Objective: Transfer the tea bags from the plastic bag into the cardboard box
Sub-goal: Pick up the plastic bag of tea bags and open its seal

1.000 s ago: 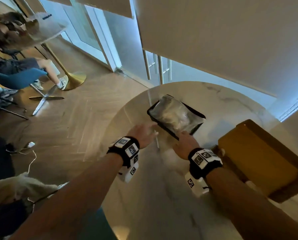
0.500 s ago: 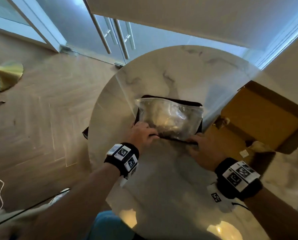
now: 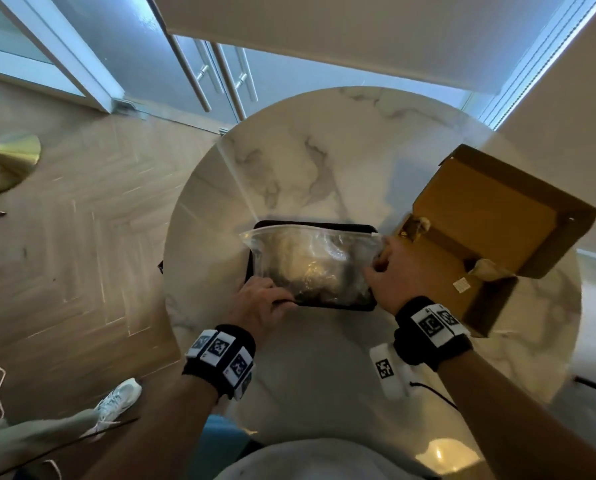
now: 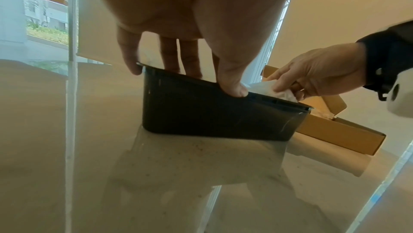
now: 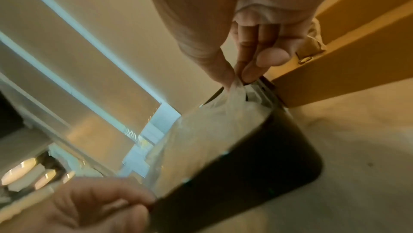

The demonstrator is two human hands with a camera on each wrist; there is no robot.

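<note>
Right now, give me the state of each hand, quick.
Left hand: grips the near rim of the black tray.
Right hand: fingers pinch the plastic bag.

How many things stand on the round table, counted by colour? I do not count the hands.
Black: 1, the tray
Clear: 1, the plastic bag in the tray
Brown: 1, the open cardboard box
Total: 3
</note>
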